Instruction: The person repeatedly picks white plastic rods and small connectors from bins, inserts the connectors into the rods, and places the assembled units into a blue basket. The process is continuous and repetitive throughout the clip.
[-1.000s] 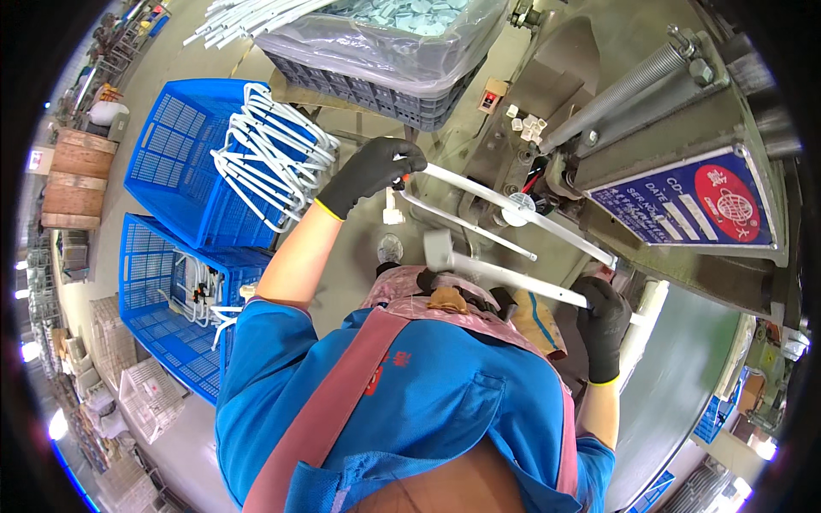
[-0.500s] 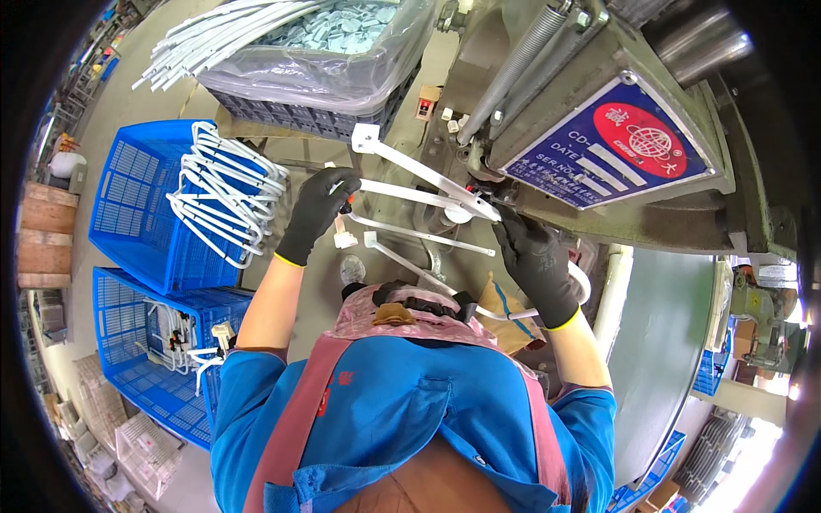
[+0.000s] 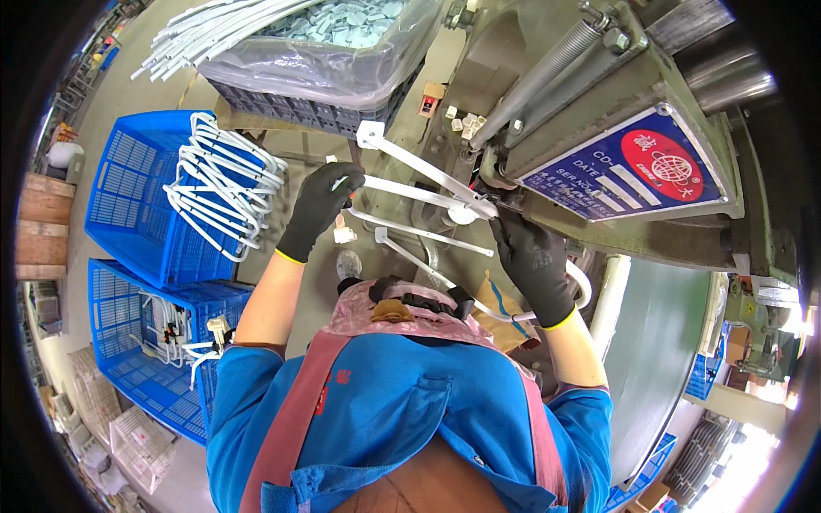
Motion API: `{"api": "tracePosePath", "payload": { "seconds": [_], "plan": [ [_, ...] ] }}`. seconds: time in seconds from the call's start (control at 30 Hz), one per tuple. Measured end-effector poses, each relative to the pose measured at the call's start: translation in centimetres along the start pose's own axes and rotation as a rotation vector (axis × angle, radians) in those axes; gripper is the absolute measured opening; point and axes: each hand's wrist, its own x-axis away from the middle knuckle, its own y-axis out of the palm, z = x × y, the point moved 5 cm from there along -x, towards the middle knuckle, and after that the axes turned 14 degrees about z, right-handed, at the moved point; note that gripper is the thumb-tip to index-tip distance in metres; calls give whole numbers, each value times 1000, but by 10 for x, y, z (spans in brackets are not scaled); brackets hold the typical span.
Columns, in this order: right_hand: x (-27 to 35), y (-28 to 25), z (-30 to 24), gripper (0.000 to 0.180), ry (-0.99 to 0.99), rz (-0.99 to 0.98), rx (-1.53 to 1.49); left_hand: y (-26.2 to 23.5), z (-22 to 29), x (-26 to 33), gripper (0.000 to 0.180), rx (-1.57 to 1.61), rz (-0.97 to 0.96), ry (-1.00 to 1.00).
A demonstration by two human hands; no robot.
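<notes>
My left hand [image 3: 318, 209], in a black glove, is closed round the left end of a white metal tube [image 3: 410, 190]. The tube slants right to the press head, where it meets a second white bar [image 3: 428, 169] with a square plate at its far end. By that joint, my right hand [image 3: 534, 265], also gloved in black, has its fingers closed on the right end of the white parts; its fingertips are partly hidden. A curved white tube [image 3: 584, 286] shows beside the right wrist. Below the held tube runs a thinner white rod [image 3: 428, 232].
The grey press [image 3: 684, 111] with a blue plate and a coil spring [image 3: 543, 77] rises at the right. Blue crates [image 3: 141, 201] at the left hold bent white tubes [image 3: 227, 184]. A plastic-lined dark crate [image 3: 299, 107] of small pale pieces stands at the far side.
Both hands keep their grip, and the white tubes stay nearly in place at the press. The whole view has shifted slightly.
</notes>
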Motion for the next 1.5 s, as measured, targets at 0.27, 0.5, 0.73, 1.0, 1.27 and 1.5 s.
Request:
{"api": "tracePosePath", "payload": {
  "seconds": [0.27, 0.5, 0.73, 1.0, 1.27, 1.5],
  "plan": [
    [-3, -10, -9, 43, -28, -52, -159, 0, 4, -1, 19, 0, -14, -22],
    [37, 1, -17, 57, 374, -311, -718, -2, 24, -5, 22, -203, 33, 108],
    [48, 14, -29, 57, 197, -157, -597, 41, 86, 73, 38, -471, 68, 744],
    [54, 24, -19, 59, 375, -314, -426, 80, 67, 125, 58, 54, -699, -64],
    [53, 29, -14, 59, 167, -71, -423, 95, 81, 134, 54, 124, -1199, -47],
    [57, 38, -6, 62, 256, -203, -482, 105, 95, 99, 62, -263, -604, 186]
  ]
}}
